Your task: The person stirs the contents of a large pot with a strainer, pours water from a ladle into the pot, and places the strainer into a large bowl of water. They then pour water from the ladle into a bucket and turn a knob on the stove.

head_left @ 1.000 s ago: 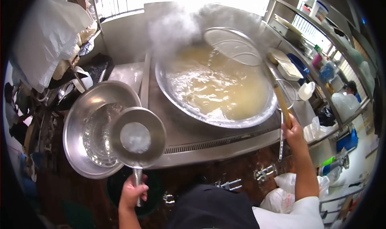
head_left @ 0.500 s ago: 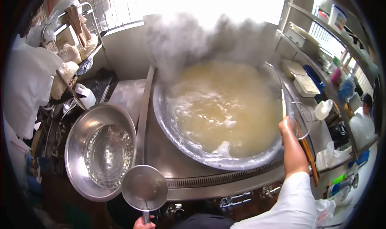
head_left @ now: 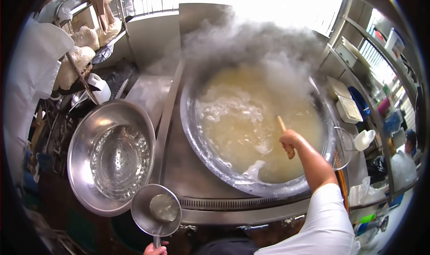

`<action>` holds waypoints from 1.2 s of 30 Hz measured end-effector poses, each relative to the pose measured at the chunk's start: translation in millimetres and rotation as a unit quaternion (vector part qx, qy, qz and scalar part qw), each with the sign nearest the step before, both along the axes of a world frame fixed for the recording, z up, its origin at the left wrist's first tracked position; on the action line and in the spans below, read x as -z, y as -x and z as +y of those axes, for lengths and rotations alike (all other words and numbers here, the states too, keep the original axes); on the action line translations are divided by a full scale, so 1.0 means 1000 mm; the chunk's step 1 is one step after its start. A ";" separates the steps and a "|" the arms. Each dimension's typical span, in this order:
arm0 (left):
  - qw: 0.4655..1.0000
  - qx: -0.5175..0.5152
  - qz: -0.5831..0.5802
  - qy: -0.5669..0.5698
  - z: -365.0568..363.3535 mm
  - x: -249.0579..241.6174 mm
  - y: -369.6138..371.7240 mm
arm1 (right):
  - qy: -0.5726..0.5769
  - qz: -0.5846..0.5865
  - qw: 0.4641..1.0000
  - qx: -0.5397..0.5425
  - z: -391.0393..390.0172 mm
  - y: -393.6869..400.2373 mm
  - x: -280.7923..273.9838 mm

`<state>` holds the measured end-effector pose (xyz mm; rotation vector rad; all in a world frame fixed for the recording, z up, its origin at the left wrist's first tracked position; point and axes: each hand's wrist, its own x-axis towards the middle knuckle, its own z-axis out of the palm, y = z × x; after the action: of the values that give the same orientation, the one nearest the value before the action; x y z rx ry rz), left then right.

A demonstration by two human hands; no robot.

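Observation:
My left hand [head_left: 156,249], at the bottom edge, is closed round the handle of a deep round metal ladle [head_left: 142,217]. A pale, cloudy patch shows inside its bowl. The ladle is near the rim of a wide steel basin [head_left: 79,165] with a shiny, wet-looking bottom. My right hand [head_left: 291,140] reaches over a very large round pot [head_left: 193,136] of steaming, cloudy yellowish liquid [head_left: 233,134]. It grips the wooden handle of a hoop skimmer [head_left: 281,122]; the skimmer's head is hidden in the liquid and steam. White foam [head_left: 254,170] floats near the front rim.
A steel counter [head_left: 172,179] with a slotted drain [head_left: 215,204] runs round the pot. To the right are lidded white tubs [head_left: 347,107], a white jug [head_left: 364,140] and crowded shelves. Bags [head_left: 71,67] and a white jug [head_left: 101,88] stand at left. Steam veils the back.
My right hand has moved left from the pot's right rim to over the liquid, taking the skimmer along. The ladle has shifted slightly left, and a pale patch now shows in it.

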<state>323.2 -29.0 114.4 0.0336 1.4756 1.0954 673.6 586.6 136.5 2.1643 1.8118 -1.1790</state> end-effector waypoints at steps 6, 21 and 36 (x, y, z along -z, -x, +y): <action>0.999 0.028 0.016 0.002 0.003 -0.008 0.006 | 0.076 0.222 0.971 0.054 -0.037 0.033 0.019; 0.993 0.112 0.025 -0.001 0.002 0.015 0.032 | 0.215 0.466 0.857 0.054 -0.201 0.019 -0.012; 0.987 0.152 0.002 -0.053 0.013 0.028 0.034 | -0.006 0.336 0.940 0.062 -0.432 -0.016 -0.021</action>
<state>289.2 -15.9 86.4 0.3254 1.3627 0.9230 689.6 154.2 157.0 2.0493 1.8952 -2.1457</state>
